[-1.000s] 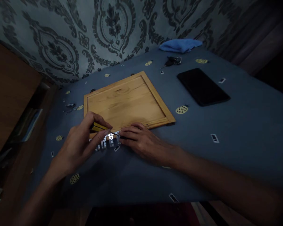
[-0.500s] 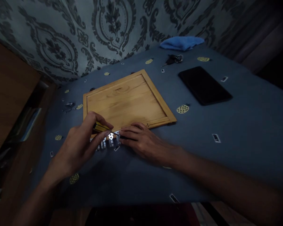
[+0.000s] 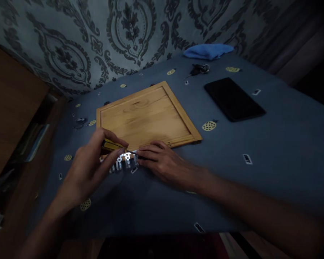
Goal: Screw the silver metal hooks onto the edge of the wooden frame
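My left hand (image 3: 88,165) is closed round the yellow and black handle of a screwdriver (image 3: 112,145). Its thin dark shaft points right, towards the fingertips of my other hand. A shiny metal hook rail (image 3: 127,158) with several hooks lies along the near edge of a framed wooden board (image 3: 143,118). Bent over the rail's right end is my right hand (image 3: 162,160), its fingers close together and pressing there. Those fingers hide the shaft's tip and whatever it touches. The hooks hang out over the cloth, towards me.
Right of the board lies a black tablet-like slab (image 3: 233,99). Behind it are a bunch of keys (image 3: 198,70) and a folded blue cloth (image 3: 208,51) by the patterned wall. Small dark metal items (image 3: 81,121) lie left of the board. A wooden cabinet (image 3: 13,108) borders the left side.
My left hand has drawn slightly left with the screwdriver, baring more of its shaft. My right hand stays in place at the rail's end. The view has shifted a little.
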The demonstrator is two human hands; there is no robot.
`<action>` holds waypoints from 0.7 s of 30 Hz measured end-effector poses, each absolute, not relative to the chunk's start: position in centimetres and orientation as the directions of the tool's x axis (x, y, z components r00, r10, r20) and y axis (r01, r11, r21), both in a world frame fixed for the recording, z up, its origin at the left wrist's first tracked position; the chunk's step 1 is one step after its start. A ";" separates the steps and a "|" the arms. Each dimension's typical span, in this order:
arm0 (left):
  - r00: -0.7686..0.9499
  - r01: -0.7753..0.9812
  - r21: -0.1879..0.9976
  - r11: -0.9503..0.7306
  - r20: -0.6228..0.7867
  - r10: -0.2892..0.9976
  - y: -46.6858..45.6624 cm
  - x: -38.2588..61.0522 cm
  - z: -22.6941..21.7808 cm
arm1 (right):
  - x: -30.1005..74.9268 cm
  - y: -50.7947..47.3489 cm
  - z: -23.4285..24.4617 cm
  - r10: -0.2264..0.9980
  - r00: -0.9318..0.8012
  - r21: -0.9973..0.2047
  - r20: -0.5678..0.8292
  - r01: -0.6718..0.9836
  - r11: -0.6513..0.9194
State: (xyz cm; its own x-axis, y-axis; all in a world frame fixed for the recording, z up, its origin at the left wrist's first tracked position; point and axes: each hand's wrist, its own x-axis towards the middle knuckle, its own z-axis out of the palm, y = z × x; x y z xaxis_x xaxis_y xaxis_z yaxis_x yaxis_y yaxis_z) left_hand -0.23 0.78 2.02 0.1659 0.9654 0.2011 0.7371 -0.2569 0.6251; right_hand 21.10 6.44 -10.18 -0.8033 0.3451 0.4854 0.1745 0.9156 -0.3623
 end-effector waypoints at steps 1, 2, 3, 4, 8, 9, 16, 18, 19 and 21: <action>0.132 0.710 0.657 -0.254 0.230 0.964 0.7 -0.3 2.1 | 21.1 6.5 -10.3 0.343 -0.802 -0.360 0.490 0.172 0.917; 0.099 0.689 0.680 -0.252 0.256 0.962 0.7 -0.4 2.2 | 21.0 6.5 -10.4 0.342 -0.800 -0.358 0.493 0.172 0.918; 0.080 0.677 0.691 -0.255 0.275 0.958 0.6 -0.5 2.2 | 21.0 6.5 -10.5 0.341 -0.798 -0.354 0.497 0.172 0.919; 0.077 0.673 0.693 -0.258 0.281 0.957 0.6 -0.7 2.3 | 20.9 6.6 -10.6 0.340 -0.795 -0.350 0.502 0.172 0.921; 0.106 0.674 0.695 -0.252 0.246 0.963 0.5 -1.3 1.8 | 20.9 6.6 -10.6 0.341 -0.792 -0.351 0.507 0.172 0.921; 0.111 0.673 0.698 -0.244 0.230 0.967 0.5 -1.4 1.7 | 20.9 6.5 -10.6 0.343 -0.793 -0.354 0.503 0.173 0.919; 0.165 0.702 0.671 -0.241 0.176 0.970 0.6 -0.9 1.6 | 20.9 6.6 -10.5 0.342 -0.795 -0.354 0.501 0.172 0.919; 0.171 0.725 0.646 -0.237 0.164 0.972 0.6 -0.8 1.7 | 20.8 6.6 -10.5 0.337 -0.790 -0.348 0.512 0.168 0.922; 0.175 0.737 0.635 -0.233 0.154 0.972 0.7 -0.7 1.7 | 20.9 6.5 -10.5 0.336 -0.790 -0.346 0.513 0.168 0.923; 0.183 0.751 0.619 -0.228 0.137 0.974 0.8 -0.7 1.7 | 20.9 6.5 -10.5 0.335 -0.791 -0.345 0.513 0.168 0.924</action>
